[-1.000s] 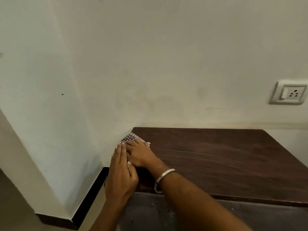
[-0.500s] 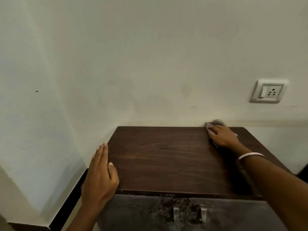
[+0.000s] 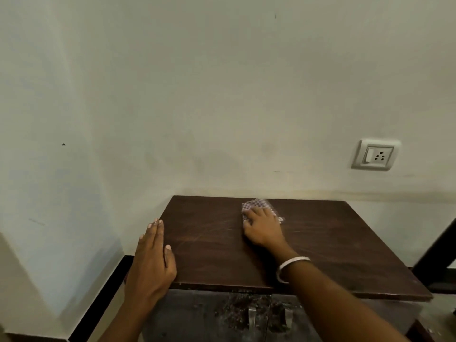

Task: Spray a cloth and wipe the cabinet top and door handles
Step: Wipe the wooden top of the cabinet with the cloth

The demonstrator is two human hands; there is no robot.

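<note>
Right hand [image 3: 262, 224] presses the cloth [image 3: 259, 204] flat near the cabinet top's [image 3: 320, 243] rear edge; left hand [image 3: 153, 257], fingers straight, rests at the left edge, door handles [image 3: 251, 318] below.

The right hand [image 3: 262, 225] with the checked cloth [image 3: 259, 204] has moved from the far right part of the cabinet top [image 3: 333, 243] leftward, now near the far middle

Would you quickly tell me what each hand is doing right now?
Left hand: open, flat on the cabinet top.
Right hand: open, pressing the cloth.
</note>
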